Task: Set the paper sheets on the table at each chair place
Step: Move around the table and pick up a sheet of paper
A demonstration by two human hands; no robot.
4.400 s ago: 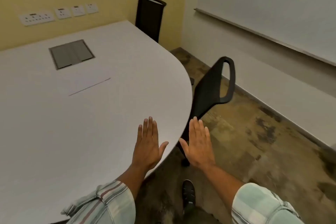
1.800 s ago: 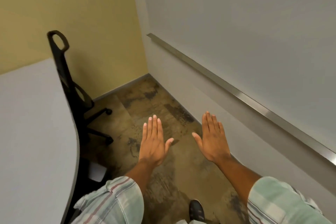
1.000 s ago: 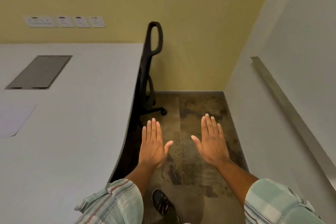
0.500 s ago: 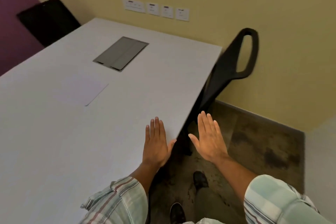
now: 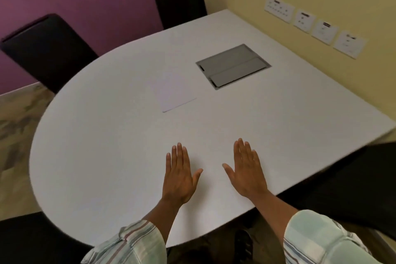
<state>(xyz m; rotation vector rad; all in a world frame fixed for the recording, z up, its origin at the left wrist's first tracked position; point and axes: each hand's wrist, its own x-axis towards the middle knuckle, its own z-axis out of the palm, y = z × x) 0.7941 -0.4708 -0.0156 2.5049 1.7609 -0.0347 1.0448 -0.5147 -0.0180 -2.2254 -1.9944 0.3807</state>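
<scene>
Half a second ago I was at the side by the yellow wall; now I have turned and I look across the whole table. Both my hands are flat and empty, held out over it: my left hand and my right hand hold nothing. The paper sheets lie in the middle, right beside the grey hatch, well apart from my hands. I think no place has a sheet yet, so I must pick them up first. I cannot tell how many sheets there are. Two black chairs stand at the far side; the near ones are cut off.
</scene>
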